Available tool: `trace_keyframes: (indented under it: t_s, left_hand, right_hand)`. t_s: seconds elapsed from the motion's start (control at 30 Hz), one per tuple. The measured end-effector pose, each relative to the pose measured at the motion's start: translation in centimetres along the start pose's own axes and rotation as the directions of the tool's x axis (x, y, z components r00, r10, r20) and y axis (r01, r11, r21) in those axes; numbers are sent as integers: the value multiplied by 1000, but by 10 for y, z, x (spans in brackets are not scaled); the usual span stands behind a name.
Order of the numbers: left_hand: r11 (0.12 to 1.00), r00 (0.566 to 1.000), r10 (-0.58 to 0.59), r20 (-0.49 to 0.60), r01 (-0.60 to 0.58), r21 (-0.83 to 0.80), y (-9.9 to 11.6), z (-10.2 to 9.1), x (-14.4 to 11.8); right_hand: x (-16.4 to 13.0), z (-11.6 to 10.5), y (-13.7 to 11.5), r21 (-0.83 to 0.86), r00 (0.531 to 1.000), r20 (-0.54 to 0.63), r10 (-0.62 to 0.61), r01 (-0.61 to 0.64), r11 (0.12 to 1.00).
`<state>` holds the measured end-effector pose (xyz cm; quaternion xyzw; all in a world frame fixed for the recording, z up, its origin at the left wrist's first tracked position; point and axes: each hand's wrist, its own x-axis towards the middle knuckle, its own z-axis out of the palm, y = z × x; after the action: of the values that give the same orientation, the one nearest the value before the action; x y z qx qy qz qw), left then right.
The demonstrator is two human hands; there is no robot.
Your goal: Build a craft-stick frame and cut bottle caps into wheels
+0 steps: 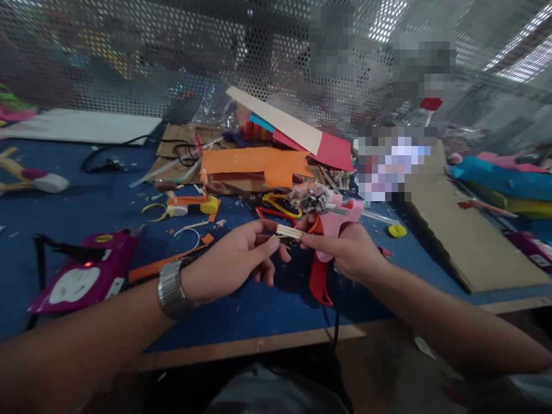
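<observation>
Two bare forearms reached in from the near edge and met over the middle of a blue work surface (pixel 259 310). On the left wrist sat a metal wristwatch (pixel 171 287).

At the far left, a purple power strip (pixel 86 276) lay plugged and lit, its black cord trailing toward the near edge, probably placed close so tools could stay powered. Beyond it, orange foam scraps (pixel 172 261) and a yellow tape roll (pixel 209 204) lay scattered where they had been cut or dropped.

The left hand (pixel 228 261) pinched a small bundle of pale wooden sticks (pixel 290 232) between thumb and fingertips, its grip closed on the bundle's left end. The bundle was held level above the surface, in the gap between the two hands, so that its right end met the other hand.

The right hand (pixel 345 253) had its grip clenched around a pink hot glue gun (pixel 340 221) with a red trigger, and its forefinger and thumb also touched the sticks' right end, seemingly steadying them. The gun's nozzle could not be made out behind the fingers. Its black cord hung over the near edge.

Farther back lay orange paper sheets (pixel 254 164), a red sheet (pixel 336 152) and a tan strip, stacked loosely. At right, a cardboard slab (pixel 466 241) rested flat, with a yellow ring (pixel 397 230) beside it and blue paper (pixel 500 178) beyond.
</observation>
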<state>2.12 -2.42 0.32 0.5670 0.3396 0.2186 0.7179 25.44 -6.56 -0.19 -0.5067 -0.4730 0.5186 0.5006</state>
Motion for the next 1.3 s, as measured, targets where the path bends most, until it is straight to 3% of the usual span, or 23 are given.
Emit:
trace_keyframes:
  t_s: [0.3,0.6,0.8,1.13,1.3]
  left_hand:
    - [1000,997,16,75,-16,12,-2,1,-1]
    - [999,997,-17,78,21,-44,-4,2,-2]
    - [986,988,-72,137,91,-141,-9,3,-3]
    - [997,988,-65,140,70,-32,-3,9,-5]
    - [1000,993,-12,114,12,-2,-7,12,-3]
  right_hand:
    - [-4,0,-4,-209,997,73,14,1,978]
    - [1,0,4,12,999,16,48,-48,999]
    - [1,4,5,108,996,6,84,-85,991]
    - [-8,6,-3,-140,993,112,43,-27,990]
    - [-9,6,1,-157,992,112,51,-34,987]
